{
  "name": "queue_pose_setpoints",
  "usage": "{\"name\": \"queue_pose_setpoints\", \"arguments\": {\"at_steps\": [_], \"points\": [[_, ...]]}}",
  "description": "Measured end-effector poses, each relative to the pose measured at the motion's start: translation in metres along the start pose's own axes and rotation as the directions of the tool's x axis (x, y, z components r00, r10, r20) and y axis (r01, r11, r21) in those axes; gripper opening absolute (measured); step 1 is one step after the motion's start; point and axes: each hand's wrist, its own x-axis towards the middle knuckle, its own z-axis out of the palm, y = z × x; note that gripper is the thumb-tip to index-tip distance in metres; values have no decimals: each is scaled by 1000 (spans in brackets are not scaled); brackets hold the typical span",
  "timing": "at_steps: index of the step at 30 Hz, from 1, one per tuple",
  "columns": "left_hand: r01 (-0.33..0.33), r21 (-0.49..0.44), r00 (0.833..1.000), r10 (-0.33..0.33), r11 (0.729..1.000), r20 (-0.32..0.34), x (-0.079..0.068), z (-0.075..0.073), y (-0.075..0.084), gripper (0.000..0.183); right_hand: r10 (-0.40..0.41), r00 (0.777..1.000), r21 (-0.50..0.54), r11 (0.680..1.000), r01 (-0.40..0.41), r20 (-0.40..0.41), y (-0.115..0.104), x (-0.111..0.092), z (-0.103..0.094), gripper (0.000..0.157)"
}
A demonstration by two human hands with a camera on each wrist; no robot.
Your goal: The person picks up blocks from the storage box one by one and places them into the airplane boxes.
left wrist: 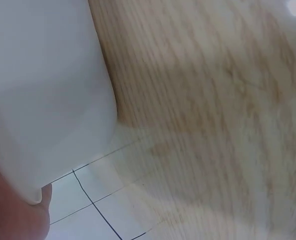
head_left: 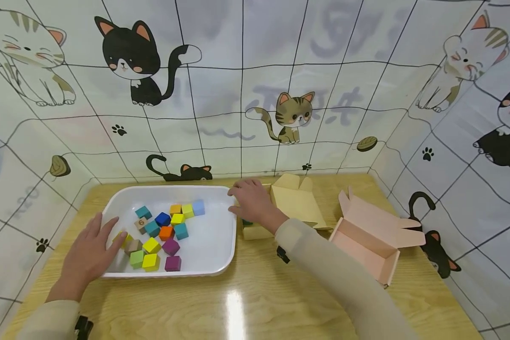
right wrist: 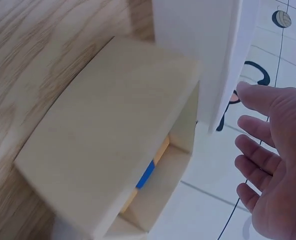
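Note:
A white tray (head_left: 212, 236) holds several coloured cubes (head_left: 166, 233) in yellow, teal, orange, purple, blue, green and plain wood. My left hand (head_left: 87, 250) lies at the tray's left rim, fingers spread and thumb over the nearest cubes. In the left wrist view, part of that hand (left wrist: 13, 215) shows right at the tray's edge. Over the yellow cardboard box (head_left: 297, 200), my right hand (head_left: 255, 200) reaches toward the tray's right rim with loose fingers. The right wrist view shows that hand (right wrist: 277, 155) holding nothing, beside the box, where a blue cube (right wrist: 146, 175) lies between orange ones.
A pink cardboard box (head_left: 365, 245) stands with its lid up to the right of the yellow box. The wooden table (head_left: 272, 297) is bounded at the back and sides by sheets printed with cats (head_left: 295, 115).

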Motion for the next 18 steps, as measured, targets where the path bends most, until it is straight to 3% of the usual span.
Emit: {"name": "queue_pose_setpoints", "arguments": {"at_steps": [18], "points": [[15, 14, 1000, -15, 1000, 10, 1, -1, 2, 67, -41, 983, -65, 996, 54, 180, -57, 56, 19, 42]]}}
